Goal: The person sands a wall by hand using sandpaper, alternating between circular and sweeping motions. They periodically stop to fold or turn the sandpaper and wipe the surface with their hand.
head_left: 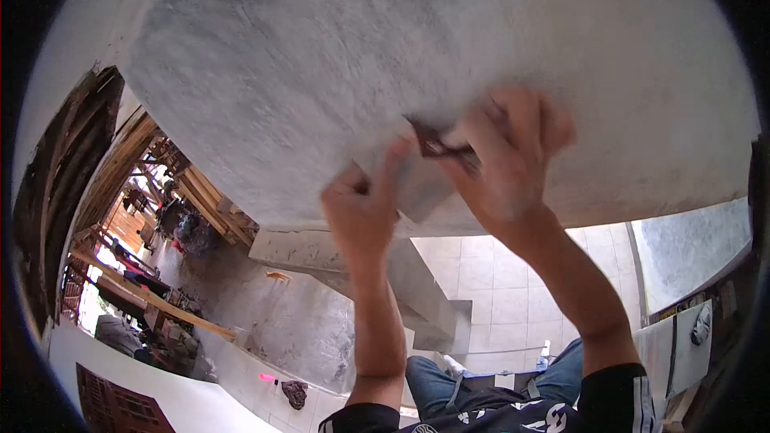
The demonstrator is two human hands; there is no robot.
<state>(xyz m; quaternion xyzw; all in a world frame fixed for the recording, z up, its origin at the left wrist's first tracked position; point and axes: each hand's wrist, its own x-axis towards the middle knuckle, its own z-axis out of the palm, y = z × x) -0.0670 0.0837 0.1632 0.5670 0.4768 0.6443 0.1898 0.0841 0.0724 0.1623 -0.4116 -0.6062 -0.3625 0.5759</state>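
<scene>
- Brown scrap (431, 143), upper centre: pointed corner toward upper left, long axis slanting down-right.
- 2 hands apart: right hand (509, 156) clamped on it; left hand (361, 204) curled, grip too blurred to tell.

Grey plastered wall (281, 48), pale tiled floor (501, 281)

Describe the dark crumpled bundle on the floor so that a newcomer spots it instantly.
Below the grey plaster surface, find the pale tiled floor left of the jeans. The bundle lies there, small and rounded. Its dark, crumpled look sets it apart from the slim pink object beside it.
</scene>
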